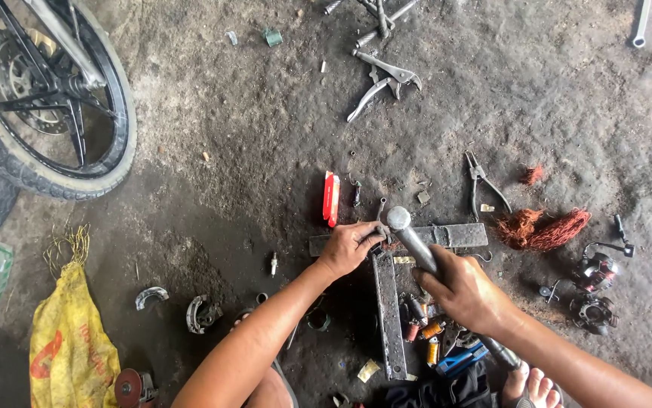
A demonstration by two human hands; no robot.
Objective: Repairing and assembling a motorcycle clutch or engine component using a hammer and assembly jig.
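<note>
We work with a hammer over a steel T-bar on the workshop floor.

Our right hand is closed around the handle of a hammer, whose round head sits over the crossing of the T-bar. Our left hand is curled shut on a small metal part, too hidden to name, held against the T-bar's crosspiece just beside the hammer head. The T-bar lies on the concrete floor near the lower middle. Copper wire bundles lie to its right, locking pliers toward the top edge, a motorcycle wheel in the top left corner.
</note>
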